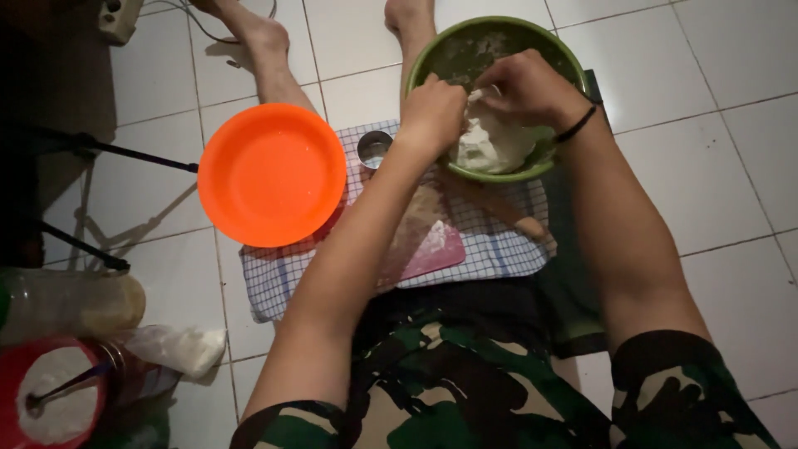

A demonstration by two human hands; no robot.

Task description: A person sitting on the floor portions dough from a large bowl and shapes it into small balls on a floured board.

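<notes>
A: Left hand?
B: Clenched on the top of the white dough lump, fingers pinching into it.
A: Right hand?
B: Also gripping the dough, from the far side (black band at the wrist).
A: Dough where?
B: Inside the green bowl, against the near wall.
A: Around the bowl?
B: Resting on a checked cloth over white floor tiles. Small metal cup just beside the left hand. Pink board and wooden rolling pin under the forearms. Orange bowl further left, overlapping the cloth's edge. Red tub of flour at the near left corner.
</notes>
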